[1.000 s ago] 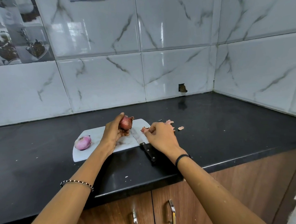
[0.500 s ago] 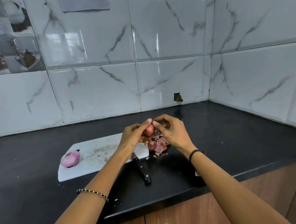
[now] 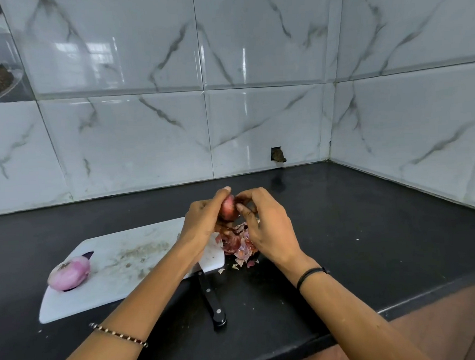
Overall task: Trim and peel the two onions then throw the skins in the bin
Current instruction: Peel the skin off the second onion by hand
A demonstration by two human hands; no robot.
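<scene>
My left hand (image 3: 202, 220) grips a red onion (image 3: 228, 208) above the right end of the white cutting board (image 3: 125, 268). My right hand (image 3: 266, 228) pinches the onion's skin with curled fingertips on its right side. Beneath both hands a pile of reddish onion skins (image 3: 238, 246) lies on the black counter beside the board. A peeled pink onion (image 3: 69, 272) rests on the board's left end. A black-handled knife (image 3: 214, 302) lies at the board's near right corner, its blade hidden under my left forearm.
The black counter (image 3: 371, 228) runs along marbled wall tiles into a corner at the right. A small hole (image 3: 277, 154) sits in the back tile. Wooden cabinet fronts (image 3: 445, 334) lie below the counter's near edge. No bin is in view.
My right hand came from the counter up to the onion. Both hands with the onion shifted right, off the board and over the skin pile.
</scene>
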